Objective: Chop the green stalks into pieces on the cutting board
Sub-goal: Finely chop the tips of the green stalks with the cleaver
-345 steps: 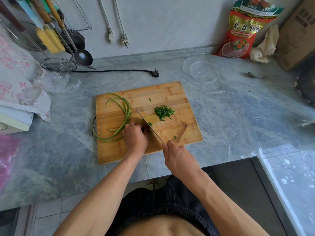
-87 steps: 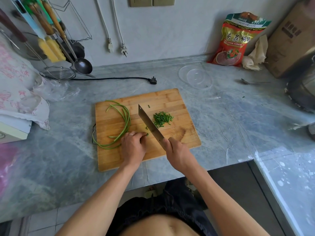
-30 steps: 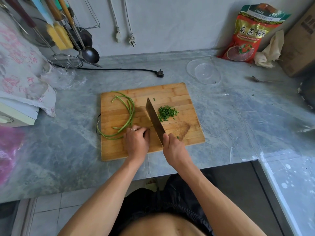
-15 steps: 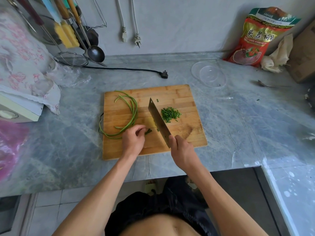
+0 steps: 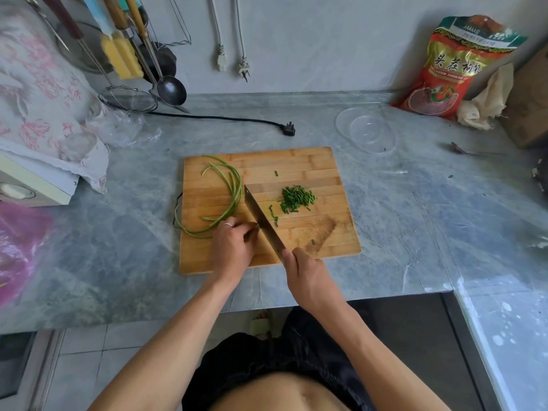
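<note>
1. The cutting board (image 5: pixel 296 164) lies on the counter (image 5: pixel 415 218) before me.
2. Whole stalks (image 5: pixel 229 188) curl on its left part; the chopped pile (image 5: pixel 298 198) sits right of my cleaver (image 5: pixel 261 216).
3. My left hand (image 5: pixel 232 247) rests left of the blade, my right hand (image 5: pixel 308 275) at the near edge.
4. A clear bowl (image 5: pixel 367 132) stands behind the board, to its right.
</note>
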The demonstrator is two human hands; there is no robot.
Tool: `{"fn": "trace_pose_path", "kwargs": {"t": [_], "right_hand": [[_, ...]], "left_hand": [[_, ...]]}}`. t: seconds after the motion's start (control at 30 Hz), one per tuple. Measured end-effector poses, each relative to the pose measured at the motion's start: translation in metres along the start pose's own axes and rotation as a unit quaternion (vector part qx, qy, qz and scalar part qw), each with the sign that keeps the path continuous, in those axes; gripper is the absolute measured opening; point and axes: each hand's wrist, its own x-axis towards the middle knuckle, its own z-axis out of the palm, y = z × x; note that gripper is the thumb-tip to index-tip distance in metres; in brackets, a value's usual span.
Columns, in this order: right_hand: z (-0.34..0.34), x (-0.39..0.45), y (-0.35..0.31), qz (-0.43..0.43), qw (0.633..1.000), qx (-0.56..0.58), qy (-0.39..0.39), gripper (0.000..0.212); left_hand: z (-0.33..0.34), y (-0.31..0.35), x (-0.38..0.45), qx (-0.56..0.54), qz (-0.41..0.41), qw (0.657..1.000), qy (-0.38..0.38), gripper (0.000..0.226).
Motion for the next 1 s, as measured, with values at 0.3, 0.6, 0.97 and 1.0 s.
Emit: {"fn": "trace_pose_path", "kwargs": {"t": [0.3,0.6,0.97,1.0], "right_hand": [[0.001,-0.009,0.0,-0.012,0.996,-0.09,-0.016,0.034],[0.012,-0.014,-0.001,-0.019,0.989,-0.148,0.001,0.034],[0.015,-0.008,-0.001,0.018,0.995,-0.1,0.017,0.036],[0.017,-0.003,-0.003,0.019,0.996,-0.085,0.017,0.035]], "left_hand": [[0.009,0.003,-0.002,0.019,-0.042,0.999,0.027,0.02],[0.016,0.009,-0.009,-0.007,-0.062,0.995,0.072,0.017],[0.017,0.008,-0.01,0.032,-0.041,0.997,0.056,0.027],[0.016,0.009,-0.01,0.028,-0.04,0.997,0.056,0.028]]}}
